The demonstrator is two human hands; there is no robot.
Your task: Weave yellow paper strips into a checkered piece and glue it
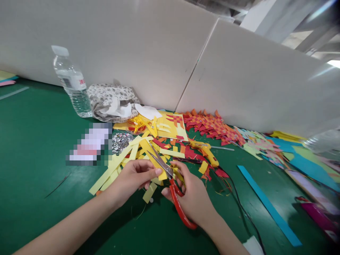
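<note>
Since that yellow paper strip [155,163] looks light and bendy, I'd pinch its near end like the left hand [136,173] does, under the red scissors [169,172] clutched in the right hand [193,189], though can't tell if they're biting.

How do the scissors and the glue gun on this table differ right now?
Colour: the scissors have red handles and bare metal blades, while the glue gun is mostly yellow.

Pose: the scissors are held up in the right hand; the glue gun lies among paper scraps on the green table.

Shape: the scissors have two slim blades on a pivot; the glue gun has a chunkier body with an angled handle.

Both are handheld tools.
</note>
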